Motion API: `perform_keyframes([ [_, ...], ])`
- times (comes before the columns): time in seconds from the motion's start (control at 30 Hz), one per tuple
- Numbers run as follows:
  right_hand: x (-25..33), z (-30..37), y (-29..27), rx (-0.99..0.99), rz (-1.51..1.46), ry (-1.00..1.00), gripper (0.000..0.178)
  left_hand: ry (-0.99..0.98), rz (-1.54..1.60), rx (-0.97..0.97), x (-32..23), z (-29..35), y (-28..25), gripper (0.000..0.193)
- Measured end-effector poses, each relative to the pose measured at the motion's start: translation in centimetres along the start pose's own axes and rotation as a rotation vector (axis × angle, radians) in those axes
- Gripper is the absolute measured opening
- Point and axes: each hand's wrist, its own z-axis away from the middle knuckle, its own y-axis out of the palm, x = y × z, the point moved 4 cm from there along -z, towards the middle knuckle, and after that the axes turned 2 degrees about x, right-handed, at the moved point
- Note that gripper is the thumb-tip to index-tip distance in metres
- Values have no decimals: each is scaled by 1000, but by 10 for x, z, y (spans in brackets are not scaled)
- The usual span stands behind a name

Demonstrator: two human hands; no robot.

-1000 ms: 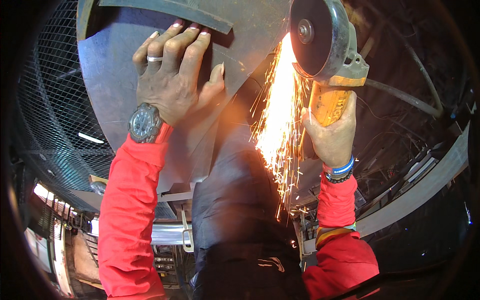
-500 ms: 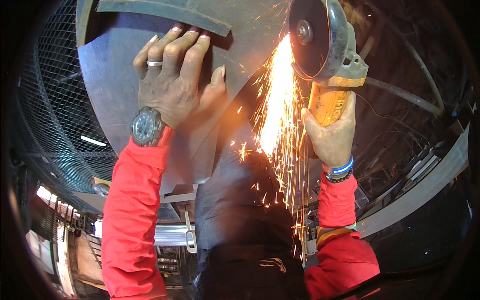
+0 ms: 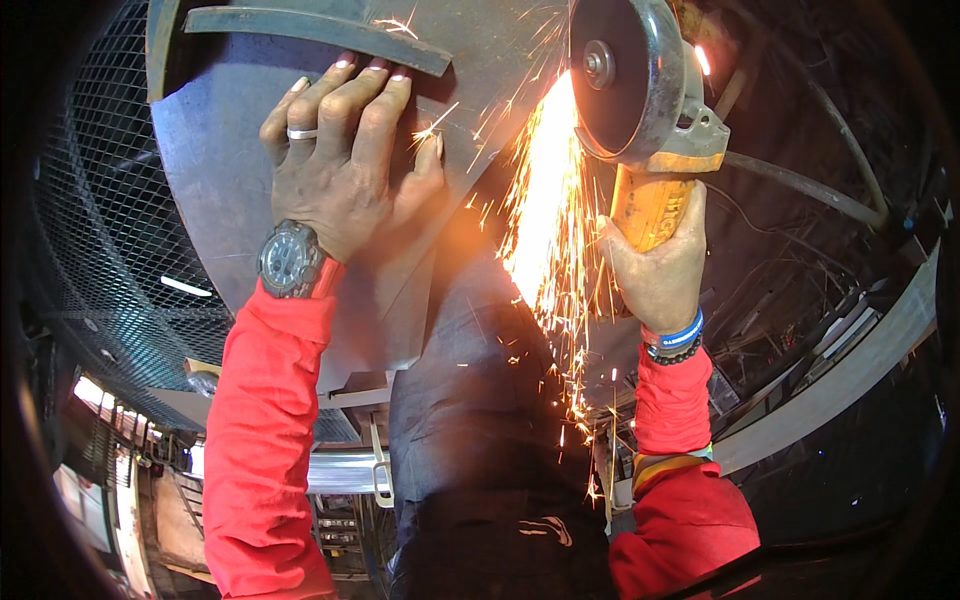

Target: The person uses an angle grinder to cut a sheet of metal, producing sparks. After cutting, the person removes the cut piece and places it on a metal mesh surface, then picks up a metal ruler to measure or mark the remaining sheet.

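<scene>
My right hand (image 3: 660, 262) is wrapped round the yellow body of an angle grinder (image 3: 655, 205). Its dark cutting disc (image 3: 625, 95) meets the right edge of a grey metal sheet (image 3: 225, 165), and a bright stream of sparks (image 3: 545, 200) sprays down toward my dark-trousered leg. The disc's guard is on the right side. My left hand (image 3: 345, 160) lies on the sheet with fingers stretched out, its fingertips against a curved metal strip (image 3: 320, 30) near the top. A ring and a dark wristwatch (image 3: 292, 258) are on that hand and wrist.
Black wire mesh (image 3: 110, 200) curves along the left side. Metal rods (image 3: 805, 188) and scrap lie in the dark area at right, beside a long pale curved strip (image 3: 830, 400). Below the sheet is a metal frame with a handle (image 3: 382, 475).
The sheet, the strip and both hands have shifted slightly left in the view. The grinder keeps throwing sparks, with a few now landing near my left thumb.
</scene>
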Motion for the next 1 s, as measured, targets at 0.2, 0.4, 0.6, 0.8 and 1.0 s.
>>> perform_keyframes([
  [0.2,1,-2,2,1,-34,26,59,0,15,-13,0,0,-2,57],
  [0.4,0,-3,1,5,14,-13,58,12,4,-22,1,0,-1,59],
  [0.6,3,-4,3,0,8,0,60,18,-15,-20,0,1,-1,60],
  [0.8,0,-5,3,5,18,-11,61,-1,10,-8,2,3,-1,59],
  [1.0,6,-4,3,20,-34,52,57,2,8,-5,2,4,1,59],
])
